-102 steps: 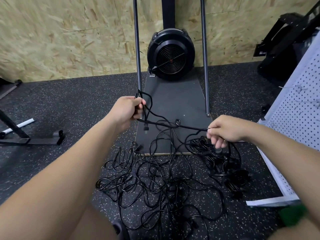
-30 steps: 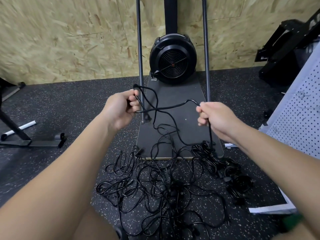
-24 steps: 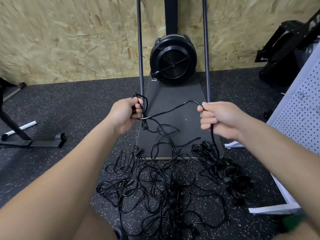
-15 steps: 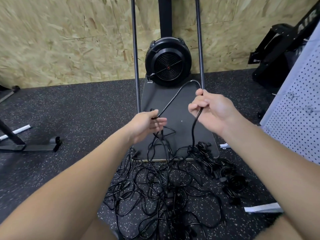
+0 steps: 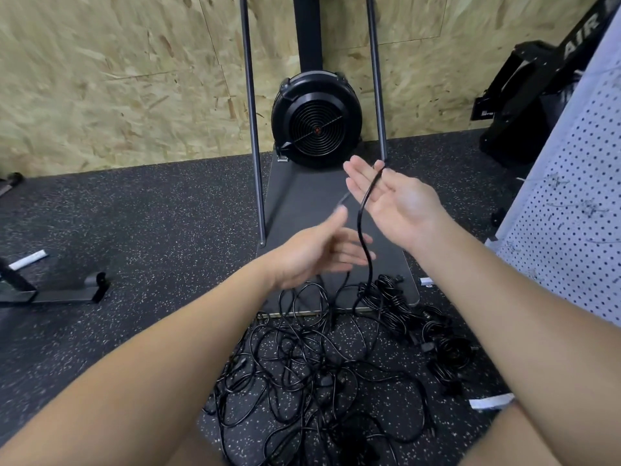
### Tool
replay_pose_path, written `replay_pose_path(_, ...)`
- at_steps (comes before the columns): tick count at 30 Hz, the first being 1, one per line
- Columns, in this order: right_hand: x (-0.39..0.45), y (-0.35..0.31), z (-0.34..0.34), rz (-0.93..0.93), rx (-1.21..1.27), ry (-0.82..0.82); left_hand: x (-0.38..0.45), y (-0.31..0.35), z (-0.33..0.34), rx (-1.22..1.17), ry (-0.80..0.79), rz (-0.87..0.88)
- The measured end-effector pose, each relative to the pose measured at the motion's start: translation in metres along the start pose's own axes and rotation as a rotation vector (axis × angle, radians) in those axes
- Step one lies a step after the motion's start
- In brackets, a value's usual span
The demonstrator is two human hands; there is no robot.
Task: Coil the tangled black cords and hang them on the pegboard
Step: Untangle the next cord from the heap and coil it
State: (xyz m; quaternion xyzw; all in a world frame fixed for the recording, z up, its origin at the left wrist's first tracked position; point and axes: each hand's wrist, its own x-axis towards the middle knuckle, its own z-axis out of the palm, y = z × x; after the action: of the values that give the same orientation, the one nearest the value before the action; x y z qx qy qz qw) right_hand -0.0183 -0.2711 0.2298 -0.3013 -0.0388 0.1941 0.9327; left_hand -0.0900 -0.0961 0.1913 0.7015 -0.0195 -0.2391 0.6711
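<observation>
While the tangled black cords [image 5: 312, 368] lie heaped on the speckled floor, the right hand [image 5: 393, 200], fingers spread, lifts one strand over its palm (to start a coil, probably); left hand [image 5: 312, 253] blurred, fingers loosely extended, holding nothing.

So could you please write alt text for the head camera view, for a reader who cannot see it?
A black cord hangs over the fingers of an open right hand, trailing down to a tangled pile of cords on the speckled floor. The blurred left hand reaches in just below; a white pegboard leans at right.
</observation>
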Motion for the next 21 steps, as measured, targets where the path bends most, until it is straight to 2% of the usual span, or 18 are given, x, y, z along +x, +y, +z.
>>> replay_pose_path(3,0.005,-0.005,-0.014,0.067,-0.264,0.023,-0.001,-0.002,0.006,0.193,0.054,0.156)
replay_pose_path(6,-0.002,0.004,-0.021,0.26,-0.789,0.011,-0.001,-0.002,0.0,0.099,0.201,0.227)
replay_pose_path(9,-0.018,0.025,-0.023,0.466,-1.11,-0.116,0.003,0.003,-0.016,-0.038,0.394,0.256)
replay_pose_path(12,-0.027,0.041,-0.032,0.623,-1.215,-0.262,0.002,0.004,-0.031,-0.109,0.435,0.25)
replay_pose_path(14,-0.029,0.044,-0.037,0.63,-1.255,-0.333,0.004,0.001,-0.036,-0.161,0.447,0.239)
replay_pose_path(18,-0.031,0.037,-0.031,0.481,-1.206,-0.27,0.006,-0.004,-0.041,-0.297,0.406,0.192)
replay_pose_path(20,-0.029,0.03,-0.023,0.347,-1.086,-0.199,0.001,-0.01,-0.038,-0.221,0.314,0.109)
replay_pose_path(21,-0.026,0.026,-0.019,0.279,-0.991,-0.158,-0.003,-0.015,-0.033,-0.094,0.254,0.069)
